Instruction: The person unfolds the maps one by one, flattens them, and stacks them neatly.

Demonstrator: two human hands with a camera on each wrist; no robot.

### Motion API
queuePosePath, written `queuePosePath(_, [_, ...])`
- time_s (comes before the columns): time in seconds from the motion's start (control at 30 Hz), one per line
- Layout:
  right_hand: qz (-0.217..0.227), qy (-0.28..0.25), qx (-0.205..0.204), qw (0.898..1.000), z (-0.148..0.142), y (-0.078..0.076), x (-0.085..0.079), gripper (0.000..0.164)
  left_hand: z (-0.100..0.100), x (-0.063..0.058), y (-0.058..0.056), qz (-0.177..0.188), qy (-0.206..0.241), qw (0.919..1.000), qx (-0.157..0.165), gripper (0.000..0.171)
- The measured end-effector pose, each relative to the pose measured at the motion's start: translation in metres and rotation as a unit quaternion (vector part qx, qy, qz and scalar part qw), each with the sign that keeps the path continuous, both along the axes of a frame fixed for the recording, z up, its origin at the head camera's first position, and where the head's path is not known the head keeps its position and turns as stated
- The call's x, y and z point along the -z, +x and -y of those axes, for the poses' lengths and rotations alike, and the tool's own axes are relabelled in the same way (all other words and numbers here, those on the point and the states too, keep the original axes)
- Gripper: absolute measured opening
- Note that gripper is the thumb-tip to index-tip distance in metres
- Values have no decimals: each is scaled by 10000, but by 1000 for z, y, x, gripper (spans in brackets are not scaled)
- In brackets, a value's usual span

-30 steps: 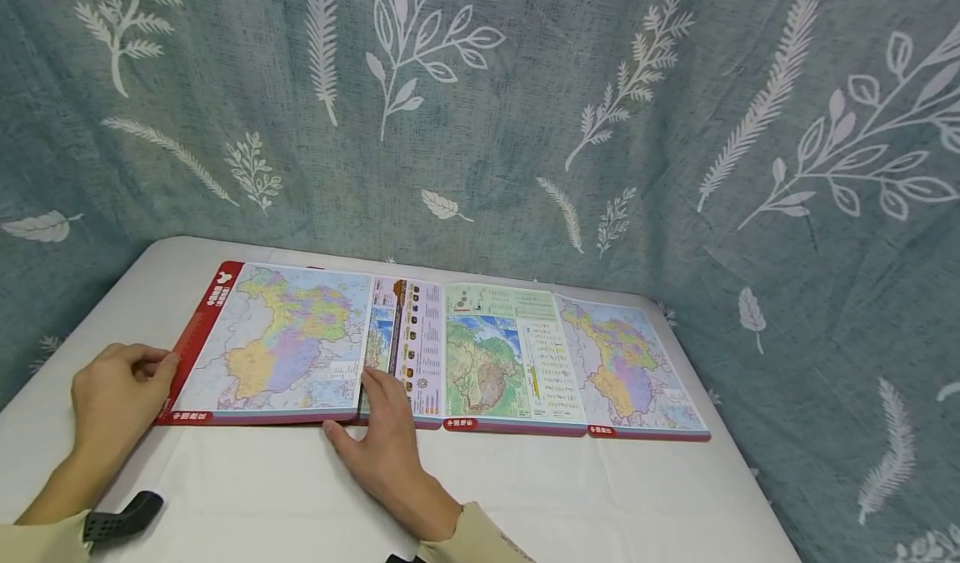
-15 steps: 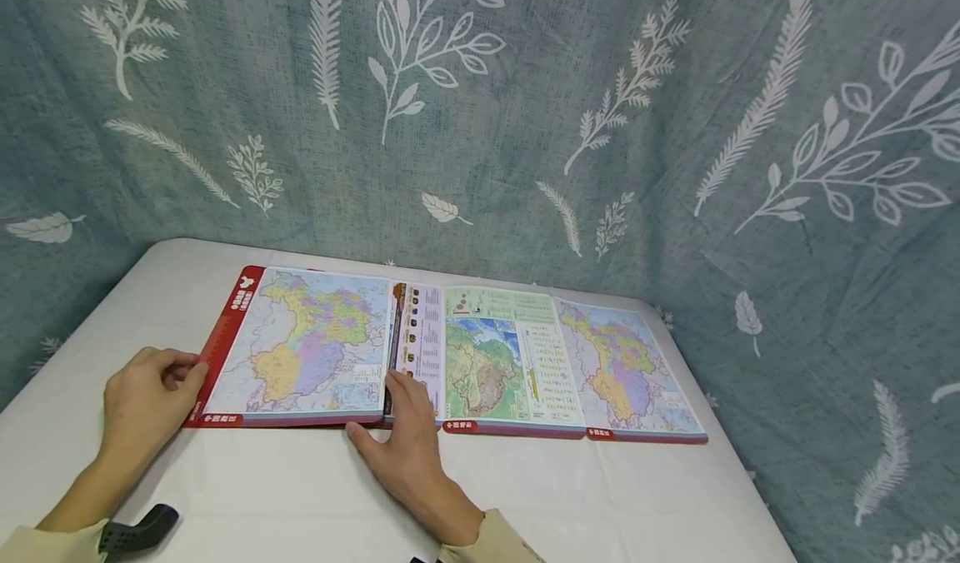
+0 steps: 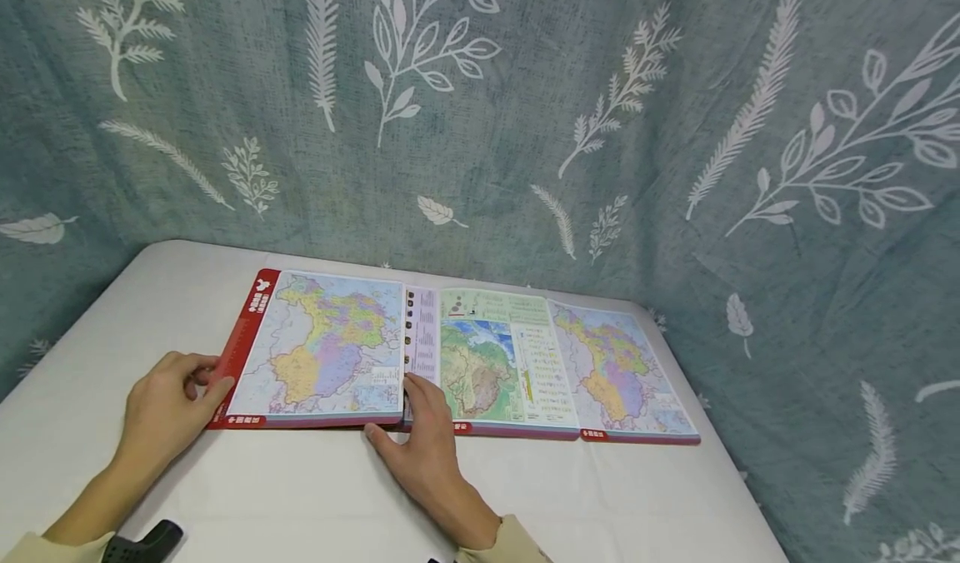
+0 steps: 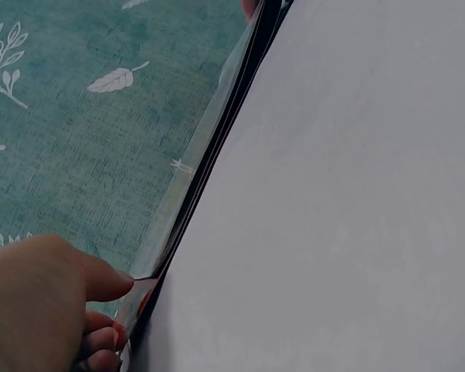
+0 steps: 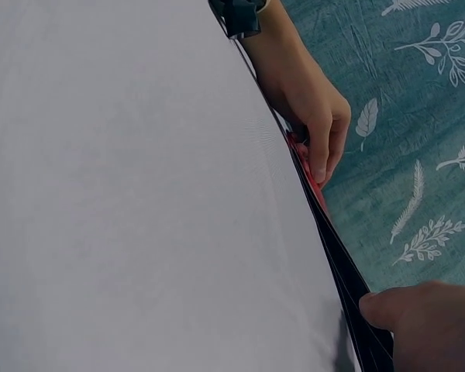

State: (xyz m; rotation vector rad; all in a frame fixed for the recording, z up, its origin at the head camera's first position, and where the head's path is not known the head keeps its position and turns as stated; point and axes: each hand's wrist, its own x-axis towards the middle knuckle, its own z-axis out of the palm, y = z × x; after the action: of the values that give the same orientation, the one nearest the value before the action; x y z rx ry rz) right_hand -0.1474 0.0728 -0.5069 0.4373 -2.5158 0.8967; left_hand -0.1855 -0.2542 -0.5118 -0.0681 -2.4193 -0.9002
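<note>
A map (image 3: 330,338) with a red left border lies at the left of the row, overlapping a lilac-edged panel (image 3: 422,330) at its right. My left hand (image 3: 168,401) pinches the red border (image 3: 238,351) between thumb and fingers. At the map's front right corner is my right hand (image 3: 431,455), its fingers along the right edge and its thumb at the front edge. The left wrist view shows my left hand (image 4: 39,302) with the thumb on the map's edge. In the right wrist view, my right thumb (image 5: 384,308) rests against the dark layered edges (image 5: 349,287).
To the right lie a green terrain map (image 3: 480,371) and a second coloured map (image 3: 626,371), flat in one row. They lie on a white-covered table (image 3: 600,505). A teal leaf-print curtain (image 3: 480,130) hangs behind and at both sides.
Both hands have moved right together with the red-bordered map. It now covers more of the lilac-edged panel. The maps at the right have stayed in place.
</note>
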Motion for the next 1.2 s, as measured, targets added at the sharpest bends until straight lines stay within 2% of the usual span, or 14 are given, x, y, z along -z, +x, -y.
queuePosePath(0.13, [122, -13, 35, 9999, -5, 1, 1, 74, -3, 0, 1, 1, -33, 9999, 140, 41])
queuePosePath(0.37, [197, -46, 94, 9998, -11, 1, 0, 74, -11, -1, 3, 375, -211, 9982, 417, 60])
queuePosePath(0.5, [138, 78, 127, 9998, -16, 2, 0, 75, -14, -1, 3, 442, -317, 9972, 517, 67])
queuePosePath(0.97, [206, 177, 174, 9995, -25, 2, -3, 75, -19, -4, 7, 485, -375, 9963, 605, 72])
queuePosePath(1.2, [258, 41, 222, 9994, -31, 2, -4, 71, -21, -5, 7, 370, -393, 9960, 718, 70])
